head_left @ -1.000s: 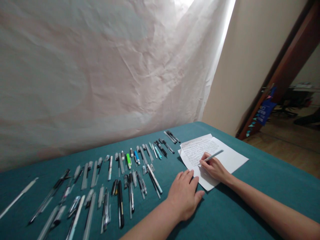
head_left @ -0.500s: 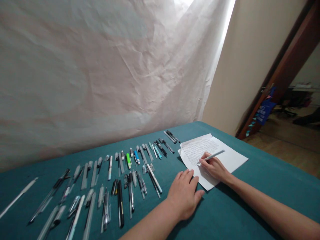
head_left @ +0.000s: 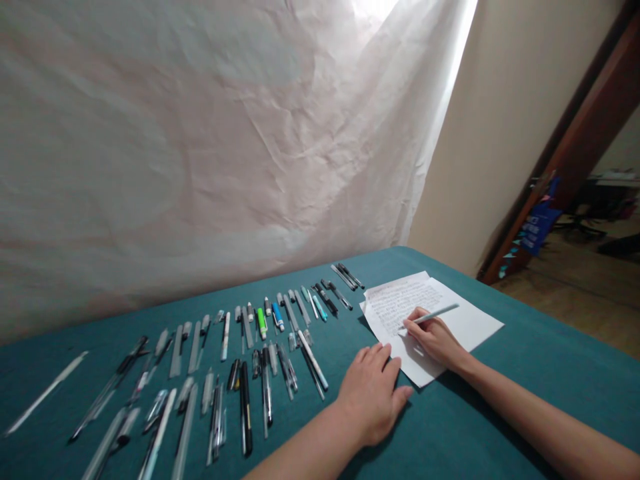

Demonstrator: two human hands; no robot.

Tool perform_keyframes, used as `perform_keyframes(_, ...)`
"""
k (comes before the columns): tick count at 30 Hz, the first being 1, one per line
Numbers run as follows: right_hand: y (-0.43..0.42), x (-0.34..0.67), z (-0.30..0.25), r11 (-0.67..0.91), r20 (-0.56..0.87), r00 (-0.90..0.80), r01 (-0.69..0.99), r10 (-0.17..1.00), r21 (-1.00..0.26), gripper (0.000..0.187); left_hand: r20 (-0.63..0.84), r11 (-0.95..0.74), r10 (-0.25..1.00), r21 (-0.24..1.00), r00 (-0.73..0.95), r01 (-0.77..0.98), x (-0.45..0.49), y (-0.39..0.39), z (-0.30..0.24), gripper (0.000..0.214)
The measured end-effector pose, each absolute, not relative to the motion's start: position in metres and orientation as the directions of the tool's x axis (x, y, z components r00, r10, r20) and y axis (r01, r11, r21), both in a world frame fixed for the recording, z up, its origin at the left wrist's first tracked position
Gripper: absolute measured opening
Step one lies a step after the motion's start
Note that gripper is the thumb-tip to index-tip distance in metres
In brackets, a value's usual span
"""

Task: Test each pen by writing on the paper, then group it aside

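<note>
My right hand [head_left: 434, 340] is closed around a slim light-coloured pen [head_left: 437, 312]. Its tip meets the paper [head_left: 463, 327] just below several rows of small handwriting that fill the upper left of the sheet. My left hand [head_left: 373, 393] lies flat, palm down, on the green tablecloth with its fingers stretched out. Those fingertips reach the lower left edge of the paper, and nothing is held in them. A second sheet's edge shows under the top one. The written words are too small to read.
Many pens and caps lie in rows to the left, among them a green pen [head_left: 261, 323], a blue one [head_left: 278, 316] and a thick black one [head_left: 245, 408]. A white sheet [head_left: 210, 147] hangs behind the table [head_left: 545, 393]. A blue bag [head_left: 540, 227] hangs by the doorway at right.
The whole view has shifted slightly, so everything sits a little further right and lower. My right hand still has the pen at the paper, and my left hand stays flat.
</note>
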State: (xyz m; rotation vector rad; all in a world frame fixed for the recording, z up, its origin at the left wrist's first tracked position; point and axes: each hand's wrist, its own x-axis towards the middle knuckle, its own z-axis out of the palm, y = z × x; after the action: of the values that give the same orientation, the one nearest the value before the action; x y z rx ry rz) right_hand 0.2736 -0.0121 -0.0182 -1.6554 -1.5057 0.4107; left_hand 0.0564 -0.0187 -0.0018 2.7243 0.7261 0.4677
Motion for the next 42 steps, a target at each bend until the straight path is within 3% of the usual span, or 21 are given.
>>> perform_keyframes(6,-0.015,0.266,-0.018,0.173,0.338,0.123,0.671,0.933,-0.721,0.024,0.201,-0.867,0.481,0.251,0.853,0.43,0.043,-0.009,0.02,0.039)
perform_keyframes(10,-0.014,0.253,-0.012,0.236,0.353,0.023,0.705,0.935,-0.669,0.023,0.036,-0.736,0.667,0.189,0.745,0.65,0.021,0.018,0.048,0.017)
perform_keyframes(13,-0.013,0.229,0.001,0.293,0.353,-0.061,0.699,0.934,-0.652,0.022,0.014,-0.625,0.775,0.167,0.632,0.763,0.001,0.042,0.064,0.015)
perform_keyframes(20,-0.003,0.156,0.023,0.308,0.259,-0.168,0.588,0.951,-0.748,0.031,-0.017,-0.441,0.894,0.136,0.448,0.887,-0.024,0.067,0.066,0.016)
perform_keyframes(27,0.003,0.137,0.002,0.284,0.273,-0.097,0.503,0.957,-0.817,0.027,-0.025,-0.378,0.922,0.149,0.386,0.914,-0.018,0.066,0.057,0.018)
perform_keyframes(35,0.001,0.14,0.001,0.29,0.297,-0.061,0.462,0.953,-0.838,0.023,-0.026,-0.349,0.929,0.266,0.369,0.898,-0.015,0.062,0.05,0.018)
perform_keyframes(39,0.004,0.141,-0.006,0.312,0.35,-0.001,0.454,0.937,-0.835,0.021,0.035,-0.354,0.925,0.437,0.378,0.827,-0.014,0.061,0.047,0.023)
perform_keyframes(42,0.006,0.143,-0.011,0.391,0.47,0.043,0.489,0.882,-0.779,0.015,0.082,-0.363,0.912,0.62,0.402,0.696,-0.013,0.066,0.047,0.031)
